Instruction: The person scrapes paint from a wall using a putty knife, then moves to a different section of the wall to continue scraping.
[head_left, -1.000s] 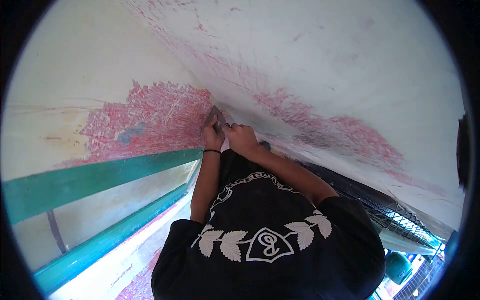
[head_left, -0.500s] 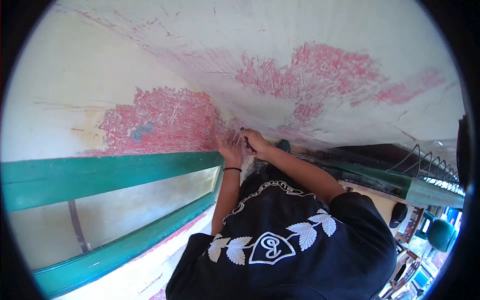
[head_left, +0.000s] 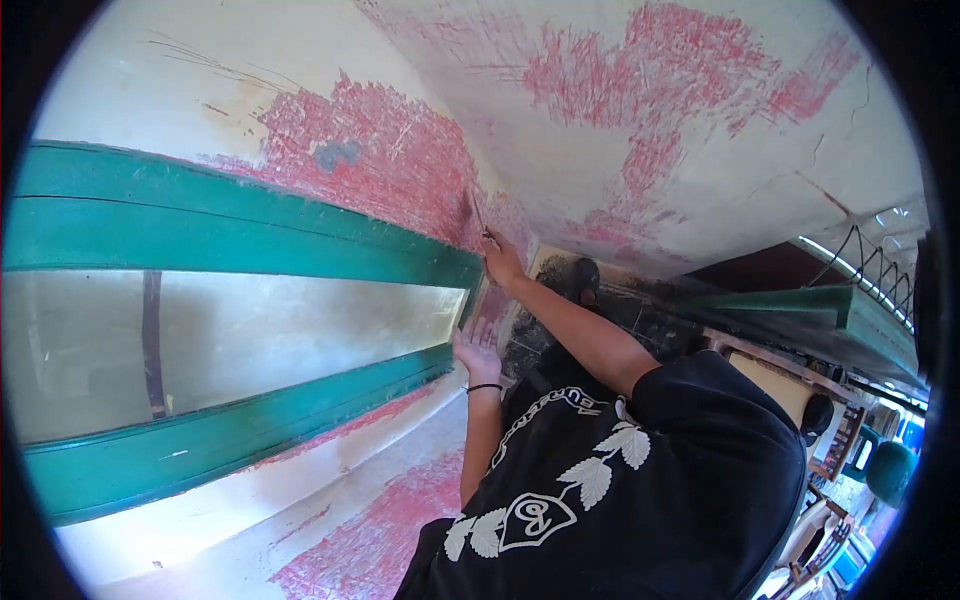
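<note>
My right hand is closed round the dark handle of a thin scraping tool. The tool's blade touches or nearly touches the red patch on the wall, close to the corner and just above the green frame. Lower down, my left hand is open, its fingers spread beside the right end of the frame's pale pane. A dark band circles the left wrist. Whether the left fingertips touch the frame I cannot tell.
The adjoining wall has more red patches. At the right are a green ledge and a wire rack. A dark shoe is on the dark floor. Chairs and a green container stand at the far right.
The hands have moved apart: the right now holds the tool up at the wall corner, the left is lower beside the frame. The view has shifted and tilted.
</note>
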